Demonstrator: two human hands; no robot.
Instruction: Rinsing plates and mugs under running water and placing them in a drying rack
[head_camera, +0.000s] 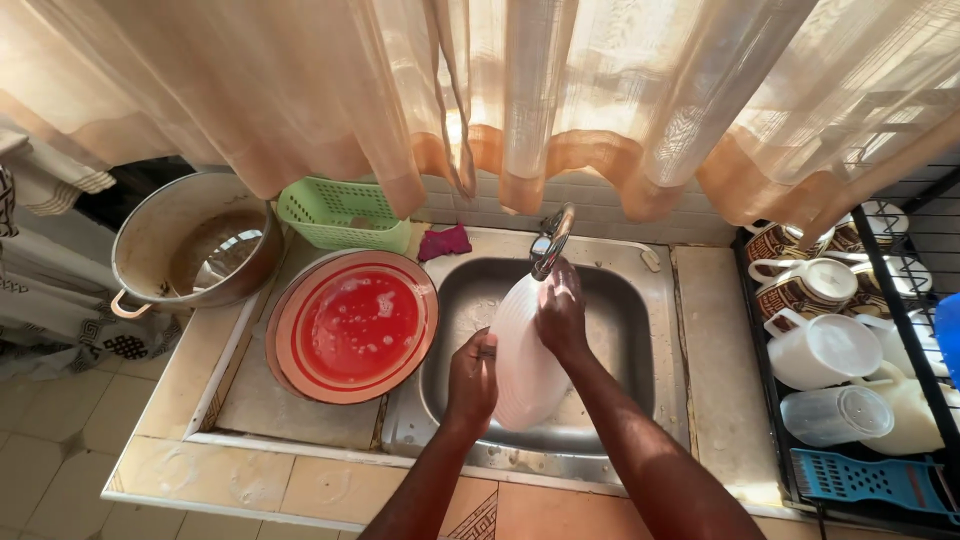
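- Curtains hung over one steel sink.
- One white plate stood on edge, long axis toward the tap.
- Left hand pinched its rim; right hand pressed flat on it.
- One red basin sat left.

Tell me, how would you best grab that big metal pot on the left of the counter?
Probably by its loop handle, coming from the near left. The metal pot sits upright and open, its walls too wide for one hand, and that handle juts out over the counter edge with nothing in front of it. The red basin crowds its right side. A second handle is not visible.
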